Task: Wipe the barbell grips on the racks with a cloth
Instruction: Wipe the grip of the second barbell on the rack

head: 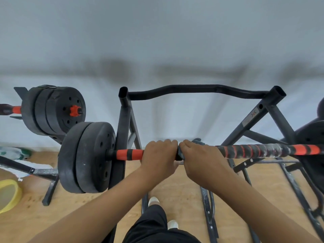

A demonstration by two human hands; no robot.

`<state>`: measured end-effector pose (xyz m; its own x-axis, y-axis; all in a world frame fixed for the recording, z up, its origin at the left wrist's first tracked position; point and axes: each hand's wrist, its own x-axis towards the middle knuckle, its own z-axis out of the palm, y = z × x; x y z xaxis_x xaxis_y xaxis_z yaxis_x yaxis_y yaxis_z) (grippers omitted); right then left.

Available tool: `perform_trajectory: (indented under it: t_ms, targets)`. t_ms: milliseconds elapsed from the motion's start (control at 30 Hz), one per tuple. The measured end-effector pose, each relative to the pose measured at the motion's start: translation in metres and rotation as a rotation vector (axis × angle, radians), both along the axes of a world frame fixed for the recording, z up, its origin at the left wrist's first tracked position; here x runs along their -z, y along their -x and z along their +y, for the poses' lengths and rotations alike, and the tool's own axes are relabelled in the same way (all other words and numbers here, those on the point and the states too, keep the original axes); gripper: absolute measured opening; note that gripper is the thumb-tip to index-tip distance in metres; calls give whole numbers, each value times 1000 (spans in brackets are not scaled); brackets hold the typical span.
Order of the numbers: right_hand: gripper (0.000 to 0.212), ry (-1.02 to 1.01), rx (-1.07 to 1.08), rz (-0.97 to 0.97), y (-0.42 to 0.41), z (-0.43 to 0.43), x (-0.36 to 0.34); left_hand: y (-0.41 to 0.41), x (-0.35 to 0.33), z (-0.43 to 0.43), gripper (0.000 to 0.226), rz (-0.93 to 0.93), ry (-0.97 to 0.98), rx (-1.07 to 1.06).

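Orange-and-black striped foam-grip barbell (263,150) lies across the front of the black steel tube rack (192,89), spanning its left and right uprights. Left hand (158,155) curled over the bar just inside the rack's left upright, fingers wrapped round the grip. Right hand (199,156) right beside it, nearly touching, fingers closed round a dark grey cloth (199,140) bunched on the bar; cloth peeks out above the knuckles and between the hands. Black round weight plates (87,156) on the bar's left end, outside the left upright. Second loaded barbell (52,109) far left, apart. Yellow ring-shaped object (10,193) on the wooden floor (184,186) at left.
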<state>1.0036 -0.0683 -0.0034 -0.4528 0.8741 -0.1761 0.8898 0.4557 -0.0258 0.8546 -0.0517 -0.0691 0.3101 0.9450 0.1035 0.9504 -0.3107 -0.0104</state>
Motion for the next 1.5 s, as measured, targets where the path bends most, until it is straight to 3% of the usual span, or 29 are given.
perform_trajectory:
  t_ms: [100,233,300,367,467,533,633,767,800,867,1000,1067,1200,1300,1367,1433,1500]
  targets:
    - [30,-14,11,12,-2,-5,-1,-1,-11,13,17,30,148,-1]
    - [37,-33,-27,19,-6,0,-3,3,-36,48,23,-151,688,-29]
    - [38,-27,-50,4,-9,6,-4,5,-42,56,28,-229,800,-4]
    - [33,-7,-36,10,-10,17,-5,7,-35,51,27,-215,574,-6]
    - [17,0,13,33,-1,29,-5,8,-3,26,24,16,2,19]
    - [16,-23,24,16,5,32,-3,8,7,19,18,-37,-142,47]
    - [25,-41,32,-33,6,33,2,3,-7,38,15,-68,100,-30]
    - [35,-85,-4,-77,4,31,3,11,-36,78,17,-247,715,-23]
    - [34,-87,-16,-76,3,33,3,14,-40,81,19,-294,789,-2]
    - [31,-66,-18,-44,3,41,0,15,-38,79,20,-303,672,5]
    - [27,-42,30,-35,10,55,-1,5,-1,51,26,-3,-35,-15]
    - [25,-64,35,-50,11,55,1,1,5,47,24,3,-163,6]
    - [36,-119,0,-52,5,39,3,-3,-18,72,25,23,213,-16]
    - [41,-140,-23,-51,2,40,3,4,-36,94,30,-146,673,-12]
    - [35,-118,-39,-45,3,51,1,10,-42,101,32,-275,828,30]
    - [24,-70,-16,-37,7,63,-4,10,-44,100,33,-283,711,32]
    - [17,-67,12,-51,11,70,-8,7,-35,91,41,-156,368,-22]
